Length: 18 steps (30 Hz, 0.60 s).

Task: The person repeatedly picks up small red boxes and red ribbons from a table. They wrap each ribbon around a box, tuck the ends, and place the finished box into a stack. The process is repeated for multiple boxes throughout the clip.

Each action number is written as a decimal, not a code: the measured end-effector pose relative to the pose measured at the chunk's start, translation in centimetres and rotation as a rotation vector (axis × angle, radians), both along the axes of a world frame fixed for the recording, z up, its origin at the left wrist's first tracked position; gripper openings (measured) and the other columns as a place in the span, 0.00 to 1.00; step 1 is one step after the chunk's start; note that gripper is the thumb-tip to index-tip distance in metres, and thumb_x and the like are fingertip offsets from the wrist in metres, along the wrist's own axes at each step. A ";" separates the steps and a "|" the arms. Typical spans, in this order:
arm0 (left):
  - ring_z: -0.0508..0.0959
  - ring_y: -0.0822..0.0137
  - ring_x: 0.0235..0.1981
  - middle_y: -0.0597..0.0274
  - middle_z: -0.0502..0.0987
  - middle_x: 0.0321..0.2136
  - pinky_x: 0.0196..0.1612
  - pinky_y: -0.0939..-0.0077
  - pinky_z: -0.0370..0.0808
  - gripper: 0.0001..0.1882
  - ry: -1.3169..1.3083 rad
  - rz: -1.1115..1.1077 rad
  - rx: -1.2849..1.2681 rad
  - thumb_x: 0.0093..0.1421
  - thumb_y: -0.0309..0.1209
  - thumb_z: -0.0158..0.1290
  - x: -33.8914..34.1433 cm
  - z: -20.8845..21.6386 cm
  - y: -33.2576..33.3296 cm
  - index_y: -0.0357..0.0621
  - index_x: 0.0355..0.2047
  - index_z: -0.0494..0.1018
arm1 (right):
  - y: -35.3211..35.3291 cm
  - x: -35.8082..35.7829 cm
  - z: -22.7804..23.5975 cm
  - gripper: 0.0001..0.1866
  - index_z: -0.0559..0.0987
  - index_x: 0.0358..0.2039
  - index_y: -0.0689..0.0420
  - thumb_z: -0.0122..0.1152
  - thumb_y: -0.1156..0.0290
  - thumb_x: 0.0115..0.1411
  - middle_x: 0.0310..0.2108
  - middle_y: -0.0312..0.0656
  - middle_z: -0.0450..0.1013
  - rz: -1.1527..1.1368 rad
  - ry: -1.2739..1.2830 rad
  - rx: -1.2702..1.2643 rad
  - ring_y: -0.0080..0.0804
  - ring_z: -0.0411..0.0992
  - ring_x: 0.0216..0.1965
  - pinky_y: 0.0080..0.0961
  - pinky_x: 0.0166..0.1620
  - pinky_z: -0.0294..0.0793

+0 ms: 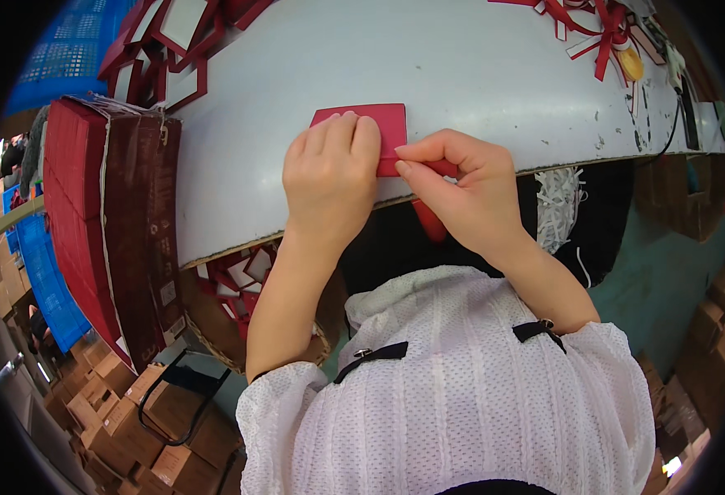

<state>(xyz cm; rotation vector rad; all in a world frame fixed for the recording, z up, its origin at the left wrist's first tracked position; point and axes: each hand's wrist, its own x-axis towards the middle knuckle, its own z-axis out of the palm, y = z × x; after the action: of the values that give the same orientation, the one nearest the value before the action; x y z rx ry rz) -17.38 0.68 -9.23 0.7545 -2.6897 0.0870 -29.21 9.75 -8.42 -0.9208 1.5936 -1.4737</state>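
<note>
Left hand (329, 169): pressing down on the red piece (390, 124) with bent fingers, hiding the thumb – so can't tell if really gripping or just holding flat.
Right hand (470, 186): pinched almost closed, thumb against index finger, on the red piece's near right edge.
Red piece: lying under the left fingers and left of the pinch, on the white table (247, 190) right by its near edge.
Left of the grip: leaning close to the table, a dark red carton (148, 165); farther off, up and left, a pile of red-and-white pieces (185, 25).
Up and right of the grip: well apart, a tangle of red ribbons (606, 37).
Below right of the pinch: white shredded paper (556, 210), under table level.
</note>
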 end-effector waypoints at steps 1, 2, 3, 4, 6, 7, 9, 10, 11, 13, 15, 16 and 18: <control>0.74 0.62 0.34 0.59 0.74 0.31 0.33 0.74 0.71 0.14 0.044 -0.009 -0.024 0.41 0.25 0.48 -0.3 -0.2 -0.2 0.41 0.32 0.70 | 0.1 -0.4 0.0 0.05 0.76 0.27 0.62 0.57 0.78 0.47 0.21 0.38 0.73 0.018 0.087 -0.008 0.17 0.68 0.22 0.14 0.25 0.66; 0.75 0.63 0.32 0.60 0.74 0.29 0.32 0.73 0.71 0.12 0.088 -0.018 -0.048 0.40 0.25 0.48 -0.5 -0.3 -0.3 0.41 0.30 0.70 | 0.4 -0.9 0.1 0.07 0.76 0.29 0.63 0.58 0.79 0.47 0.22 0.38 0.73 0.036 0.173 -0.015 0.17 0.68 0.23 0.13 0.27 0.67; 0.75 0.63 0.29 0.60 0.74 0.27 0.31 0.73 0.71 0.11 0.130 -0.025 -0.069 0.40 0.25 0.48 -0.6 -0.5 -0.3 0.41 0.28 0.70 | 0.6 -1.3 0.3 0.08 0.76 0.31 0.63 0.59 0.79 0.47 0.24 0.38 0.73 0.056 0.258 -0.019 0.17 0.69 0.25 0.12 0.29 0.68; 0.76 0.63 0.29 0.59 0.75 0.27 0.30 0.73 0.71 0.12 0.178 -0.030 -0.088 0.39 0.25 0.49 -0.7 -0.8 -0.2 0.41 0.28 0.71 | 0.8 -1.4 0.6 0.09 0.77 0.31 0.63 0.60 0.79 0.46 0.24 0.38 0.73 0.059 0.378 -0.018 0.17 0.69 0.24 0.12 0.29 0.68; 0.76 0.61 0.29 0.58 0.75 0.27 0.30 0.73 0.71 0.12 0.277 -0.040 -0.130 0.39 0.24 0.51 -0.8 -1.8 0.1 0.40 0.28 0.71 | 1.2 -1.5 1.5 0.11 0.77 0.31 0.62 0.62 0.78 0.44 0.25 0.40 0.73 0.066 0.620 -0.016 0.18 0.69 0.23 0.13 0.29 0.68; 0.76 0.61 0.29 0.57 0.75 0.27 0.30 0.73 0.72 0.13 0.359 0.004 -0.083 0.38 0.24 0.52 -0.7 -2.2 0.3 0.40 0.29 0.72 | 1.4 -1.8 1.9 0.12 0.77 0.32 0.62 0.63 0.77 0.43 0.27 0.40 0.73 0.025 0.656 0.042 0.18 0.69 0.23 0.13 0.29 0.68; 0.76 0.60 0.29 0.56 0.75 0.28 0.31 0.72 0.72 0.15 0.519 0.099 0.011 0.36 0.23 0.55 -0.3 -2.8 0.7 0.40 0.30 0.72 | 1.8 -2.4 2.7 0.16 0.76 0.34 0.61 0.64 0.77 0.41 0.30 0.39 0.73 -0.010 0.617 0.103 0.18 0.68 0.24 0.13 0.29 0.69; 0.76 0.59 0.29 0.56 0.75 0.28 0.31 0.72 0.72 0.16 0.534 0.091 0.005 0.36 0.24 0.56 -0.3 -2.9 0.8 0.40 0.30 0.72 | 2.0 -2.6 3.1 0.18 0.75 0.35 0.61 0.65 0.77 0.40 0.31 0.39 0.72 -0.009 0.542 0.108 0.17 0.67 0.24 0.14 0.30 0.69; 0.76 0.59 0.30 0.55 0.75 0.29 0.32 0.71 0.72 0.16 0.550 0.085 -0.001 0.36 0.24 0.57 -0.2 -3.1 1.0 0.40 0.30 0.72 | 2.1 -2.8 3.4 0.20 0.75 0.37 0.61 0.66 0.77 0.39 0.33 0.38 0.72 0.035 0.360 0.060 0.17 0.67 0.25 0.13 0.31 0.69; 0.76 0.58 0.30 0.55 0.75 0.29 0.32 0.71 0.73 0.17 0.580 0.075 0.011 0.36 0.24 0.58 -0.3 -3.3 1.2 0.40 0.31 0.72 | 2.5 -2.4 3.7 0.28 0.70 0.43 0.59 0.67 0.78 0.38 0.33 0.35 0.70 0.147 0.127 0.031 0.16 0.65 0.26 0.12 0.34 0.68; 0.76 0.58 0.30 0.55 0.75 0.29 0.31 0.71 0.73 0.16 0.607 0.083 0.040 0.37 0.25 0.58 -0.4 -3.4 1.3 0.39 0.31 0.72 | 2.2 -1.4 3.2 0.23 0.68 0.42 0.61 0.62 0.81 0.43 0.30 0.36 0.69 0.115 0.059 -0.040 0.16 0.66 0.27 0.12 0.35 0.67; 0.76 0.58 0.30 0.55 0.75 0.29 0.31 0.70 0.73 0.16 0.623 0.074 0.046 0.38 0.25 0.58 -0.4 -3.4 1.4 0.39 0.31 0.72 | 2.0 -1.1 3.1 0.20 0.67 0.41 0.62 0.60 0.82 0.45 0.29 0.37 0.69 0.076 -0.019 -0.042 0.17 0.66 0.28 0.12 0.34 0.66; 0.76 0.57 0.30 0.54 0.75 0.29 0.31 0.70 0.73 0.16 0.652 0.058 0.061 0.39 0.25 0.59 -0.3 -3.6 1.6 0.39 0.31 0.72 | 1.5 -0.9 2.3 0.17 0.67 0.37 0.61 0.58 0.82 0.45 0.26 0.36 0.69 0.031 -0.121 -0.071 0.17 0.67 0.26 0.14 0.31 0.67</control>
<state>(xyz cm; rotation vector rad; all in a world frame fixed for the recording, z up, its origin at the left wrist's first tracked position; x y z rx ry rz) -17.63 2.29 -12.83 0.7238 -2.0583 -0.1959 -30.16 11.23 -6.13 -0.8748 1.4417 -1.5431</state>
